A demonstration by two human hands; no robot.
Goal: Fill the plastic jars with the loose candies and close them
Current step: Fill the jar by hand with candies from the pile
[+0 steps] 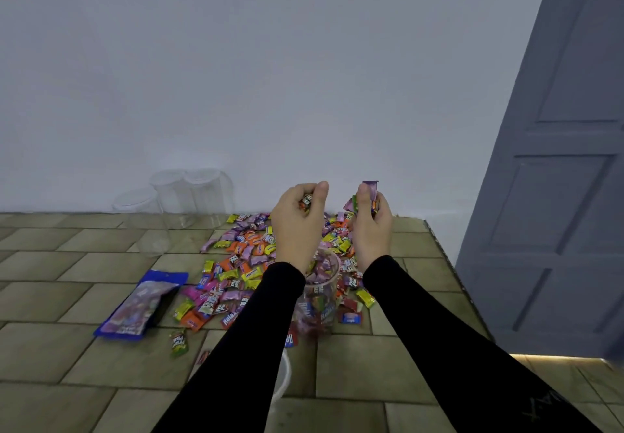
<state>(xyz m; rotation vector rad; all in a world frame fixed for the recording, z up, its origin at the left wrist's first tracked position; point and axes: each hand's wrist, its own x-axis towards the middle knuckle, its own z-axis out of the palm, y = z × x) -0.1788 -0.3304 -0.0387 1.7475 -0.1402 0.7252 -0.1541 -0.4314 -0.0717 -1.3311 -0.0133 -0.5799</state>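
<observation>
A heap of loose wrapped candies point(243, 257) in purple, yellow, orange and red lies spread over the tiled surface. An open clear plastic jar point(319, 301), partly filled with candies, stands between my forearms. My left hand point(297, 226) is raised above the jar and grips a few candies. My right hand point(371, 226) is raised beside it and holds a bunch of candies, a purple wrapper sticking out at the top. Three empty clear jars point(184, 199) stand at the back left by the wall. A clear lid point(285, 378) lies partly hidden under my left forearm.
An opened blue candy bag point(141, 304) lies flat at the left. The tiled surface point(67, 348) ends at a right edge point(452, 263), with a grey door point(557, 162) beyond it. A white wall backs the surface.
</observation>
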